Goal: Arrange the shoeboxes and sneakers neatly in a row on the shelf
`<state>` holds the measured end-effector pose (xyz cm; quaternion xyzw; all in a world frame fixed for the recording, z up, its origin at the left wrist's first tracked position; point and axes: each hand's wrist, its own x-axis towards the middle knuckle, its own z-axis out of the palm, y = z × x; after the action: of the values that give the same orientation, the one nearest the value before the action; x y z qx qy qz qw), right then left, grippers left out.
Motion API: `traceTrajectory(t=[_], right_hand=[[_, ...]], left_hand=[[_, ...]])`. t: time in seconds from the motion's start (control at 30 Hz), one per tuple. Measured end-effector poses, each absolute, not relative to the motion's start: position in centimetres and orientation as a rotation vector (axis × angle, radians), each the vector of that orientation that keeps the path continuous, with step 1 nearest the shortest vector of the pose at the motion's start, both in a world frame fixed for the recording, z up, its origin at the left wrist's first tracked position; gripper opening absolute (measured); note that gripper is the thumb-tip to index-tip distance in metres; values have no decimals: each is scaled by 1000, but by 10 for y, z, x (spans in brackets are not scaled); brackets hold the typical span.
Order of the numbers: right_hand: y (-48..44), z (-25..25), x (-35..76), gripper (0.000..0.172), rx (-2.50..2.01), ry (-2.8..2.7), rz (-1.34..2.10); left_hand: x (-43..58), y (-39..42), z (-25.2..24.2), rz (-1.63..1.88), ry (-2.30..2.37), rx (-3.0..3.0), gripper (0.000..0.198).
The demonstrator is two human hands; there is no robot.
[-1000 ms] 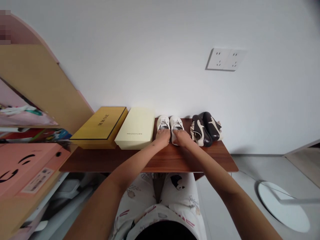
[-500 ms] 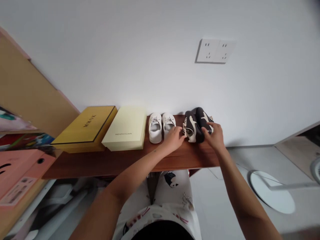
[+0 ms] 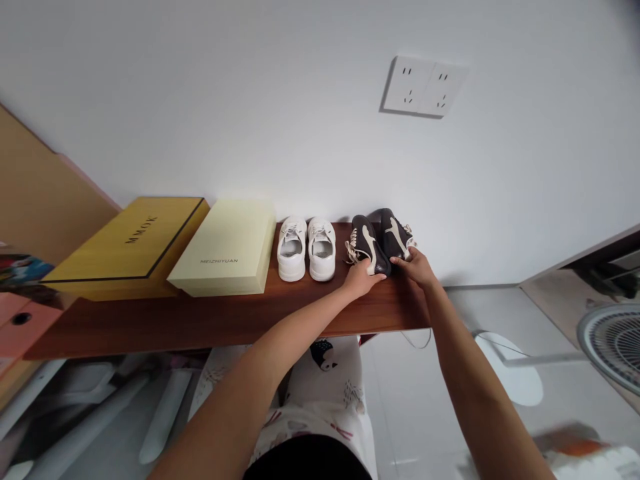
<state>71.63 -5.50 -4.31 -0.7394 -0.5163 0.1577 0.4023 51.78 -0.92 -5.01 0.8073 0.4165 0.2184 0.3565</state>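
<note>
A pair of dark brown shoes with cream stripes stands at the right end of a brown wooden shelf, toes toward the wall. My left hand grips the heel of the left dark shoe. My right hand grips the heel of the right dark shoe. A pair of white sneakers stands just left of them, untouched.
A pale cream box and a yellow-brown box lie further left on the shelf. A double wall socket sits above. A fan head and its white round base stand on the floor at the right.
Both hands left the white sneakers and moved right onto the dark shoes' heels. The view has swung to the right, bringing the fan into sight.
</note>
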Motion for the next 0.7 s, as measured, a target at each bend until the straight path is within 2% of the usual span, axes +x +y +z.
traceTrajectory(t=[0.17,0.27,0.43,0.7], right_hand=[[-61,-16,725,47,-2250,-1671,27],[-66,0,723,41,-2351,-1934,-62],[-63,13,713,37,-2427,-2135,-44],[-49,8,699,40,-2454,-2203,28]], left_hand=[[520,2,-14,345,952,2419,35],[524,8,4,154,896,2596,35],[532,14,19,-89,898,2740,34],[533,18,23,-218,805,2805,33]])
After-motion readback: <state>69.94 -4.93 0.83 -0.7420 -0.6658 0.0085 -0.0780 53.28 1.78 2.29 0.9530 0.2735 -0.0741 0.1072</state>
